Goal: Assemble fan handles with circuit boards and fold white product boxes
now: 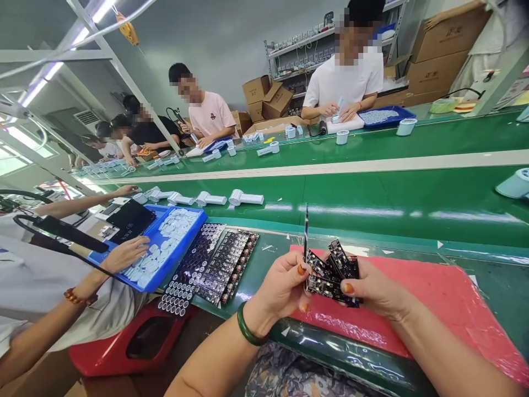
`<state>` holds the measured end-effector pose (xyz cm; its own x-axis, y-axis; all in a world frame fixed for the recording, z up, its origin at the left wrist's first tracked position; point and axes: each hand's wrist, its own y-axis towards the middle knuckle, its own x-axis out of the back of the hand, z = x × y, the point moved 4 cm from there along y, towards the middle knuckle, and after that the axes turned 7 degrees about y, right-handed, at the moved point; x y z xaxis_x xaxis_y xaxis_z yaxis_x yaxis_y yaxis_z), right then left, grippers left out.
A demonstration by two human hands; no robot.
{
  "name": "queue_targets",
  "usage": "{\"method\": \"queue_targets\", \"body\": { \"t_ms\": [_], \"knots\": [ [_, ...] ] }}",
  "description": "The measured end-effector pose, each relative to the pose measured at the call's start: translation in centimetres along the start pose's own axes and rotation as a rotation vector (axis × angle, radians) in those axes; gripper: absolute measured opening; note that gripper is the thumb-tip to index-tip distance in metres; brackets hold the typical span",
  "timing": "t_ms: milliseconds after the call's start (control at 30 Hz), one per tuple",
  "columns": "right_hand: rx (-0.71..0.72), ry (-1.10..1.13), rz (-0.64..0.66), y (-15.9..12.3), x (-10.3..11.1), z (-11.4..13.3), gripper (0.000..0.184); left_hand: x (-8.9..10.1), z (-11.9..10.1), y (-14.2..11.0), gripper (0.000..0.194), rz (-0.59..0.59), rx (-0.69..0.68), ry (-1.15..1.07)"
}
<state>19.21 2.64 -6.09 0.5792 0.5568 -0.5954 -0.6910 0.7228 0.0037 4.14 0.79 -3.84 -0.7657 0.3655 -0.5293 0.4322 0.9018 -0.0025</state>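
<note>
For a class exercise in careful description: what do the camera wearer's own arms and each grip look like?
The left grip and right grip are gloveless, with orange-brown nail polish. No sleeves show on the forearms. A smooth, dark green bangle circles the left wrist; the right wrist shows none.

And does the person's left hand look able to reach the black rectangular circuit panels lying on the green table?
Probably yes: nothing visible blocks the way from the left hand to the black circuit panels. However, that hand seems to pinch a thin dark circuit board, so it may need freeing first.
</note>
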Motion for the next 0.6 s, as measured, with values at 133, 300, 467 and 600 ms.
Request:
{"method": "queue_targets", "body": {
  "t_ms": [133,300,467,600],
  "knots": [
    [0.015,-0.176,-0.167,0.1,1.5,0.1,0.052,3.2,-2.9,-0.8,0.035,-0.119,-0.119,0.126],
    [0.000,-0.518,-0.250,0.8,1.7,0.4,0.052,6.5,-4.4,-3.8,0.027,-0.335,-0.162,0.231],
    [-0.067,-1.130,-0.302,2.1,0.5,1.1,0.025,7.3,-2.9,-6.5,0.032,-0.458,-0.050,0.298],
    [-0.197,-1.494,-0.356,2.3,0.6,1.6,0.020,7.8,-2.5,-7.7,0.033,-0.511,-0.036,0.308]
  ]
}}
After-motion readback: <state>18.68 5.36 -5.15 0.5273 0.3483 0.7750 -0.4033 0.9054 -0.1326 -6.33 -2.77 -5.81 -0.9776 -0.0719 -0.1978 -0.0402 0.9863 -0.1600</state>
